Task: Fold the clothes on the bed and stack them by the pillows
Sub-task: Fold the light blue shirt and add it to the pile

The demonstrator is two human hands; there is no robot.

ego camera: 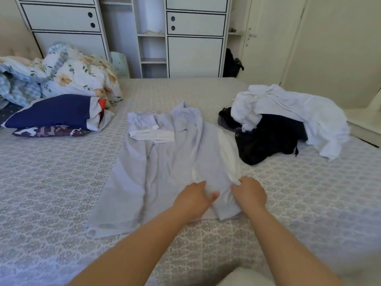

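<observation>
Both hands are down at the near hem of the shirt (165,168). The left hand (193,200) lies on the fabric with fingers mostly straight, thumb sticking out to the right, more pressing than grabbing. The right hand (250,193) is just beside it with fingers curled into the cloth, gripping a bunched bit of the right edge near where a white inner panel shows.

The shirt is pale blue and spread out in the middle of the bed (51,182), collar pointing away toward the far side. One sleeve is folded across the chest up top, and there's a small dark logo on the front. The right side is folded inward in a long strip, so it's partly folded.

To the right of it, touching or nearly touching its edge, is a dark garment (270,139) in a crumpled heap, with a white garment (299,108) dumped over its far side, also unfolded.

Over on the left, well apart from the shirt, a navy pillow (51,112) sits on a purple patterned one (51,132), with a floral duvet (78,75) piled behind them. White wardrobe (195,44) along the far side of the bed, a door (268,38) to its right.
</observation>
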